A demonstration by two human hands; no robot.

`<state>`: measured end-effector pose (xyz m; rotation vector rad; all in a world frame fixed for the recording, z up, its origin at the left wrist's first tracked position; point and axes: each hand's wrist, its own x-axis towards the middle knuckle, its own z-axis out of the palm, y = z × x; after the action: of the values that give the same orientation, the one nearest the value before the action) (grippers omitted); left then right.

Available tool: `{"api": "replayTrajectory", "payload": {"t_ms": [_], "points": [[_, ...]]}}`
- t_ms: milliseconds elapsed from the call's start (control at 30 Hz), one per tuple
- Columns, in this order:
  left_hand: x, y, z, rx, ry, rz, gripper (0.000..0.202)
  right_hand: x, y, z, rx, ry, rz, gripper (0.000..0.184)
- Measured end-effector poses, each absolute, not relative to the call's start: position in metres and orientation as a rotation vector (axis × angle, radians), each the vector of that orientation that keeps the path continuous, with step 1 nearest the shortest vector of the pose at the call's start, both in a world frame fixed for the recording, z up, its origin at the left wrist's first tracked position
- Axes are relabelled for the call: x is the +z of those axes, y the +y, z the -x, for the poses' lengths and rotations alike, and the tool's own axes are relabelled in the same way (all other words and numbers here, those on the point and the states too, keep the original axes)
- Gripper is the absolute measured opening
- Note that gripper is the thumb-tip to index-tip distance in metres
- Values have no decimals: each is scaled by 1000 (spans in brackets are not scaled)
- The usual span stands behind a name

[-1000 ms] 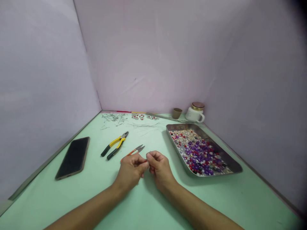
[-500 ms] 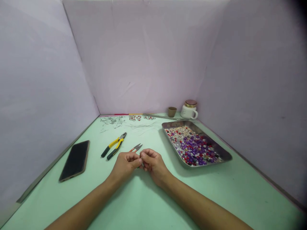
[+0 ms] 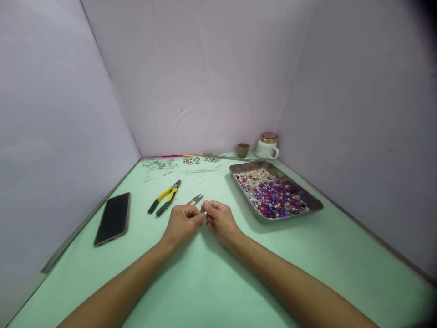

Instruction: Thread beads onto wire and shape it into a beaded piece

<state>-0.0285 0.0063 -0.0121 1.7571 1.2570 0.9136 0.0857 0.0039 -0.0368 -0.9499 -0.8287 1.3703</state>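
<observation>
My left hand (image 3: 184, 222) and my right hand (image 3: 218, 219) meet fingertip to fingertip over the middle of the table. Both are closed in a pinch; whatever lies between the fingers is too small and hidden to make out. Just beyond them lie small thread snips (image 3: 195, 199) with orange-red handles, partly covered by my left hand. To the left rest yellow-and-black pliers (image 3: 165, 197), their jaws pointing away from me. A metal tray (image 3: 251, 207) on the right holds many purple, red, white and gold beads (image 3: 275, 196).
A phone (image 3: 113, 218) lies at the left. Along the back are cut wire pieces (image 3: 160, 165), red-and-clear beaded pieces (image 3: 197, 160), long thin wires (image 3: 201, 171), a small brown cup (image 3: 243, 150) and a lidded white mug (image 3: 266, 148). Pale walls enclose the green table (image 3: 208, 282).
The view has tilted down a little, so the things on the table sit higher in the picture. My hands stay pinched together, with the fingertips slightly shifted.
</observation>
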Motion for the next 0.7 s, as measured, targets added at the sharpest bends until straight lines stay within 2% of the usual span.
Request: {"api": "replayTrajectory", "payload": {"t_ms": [200,333,500,700], "points": [[-9,9,32,924,1168,-1618,16,-30,13,-101,1217,-657,900,24],[-5,15,40,1017,1014,-1322,15,-25,17,-119,1167,-437,877,14],[-5,18,44,1015,752,-1038,14,-28,3,-111,1544,-417,886,9],[-8,13,39,1048,687,-916,14,-33,-3,-102,1933,-387,551,16]]}}
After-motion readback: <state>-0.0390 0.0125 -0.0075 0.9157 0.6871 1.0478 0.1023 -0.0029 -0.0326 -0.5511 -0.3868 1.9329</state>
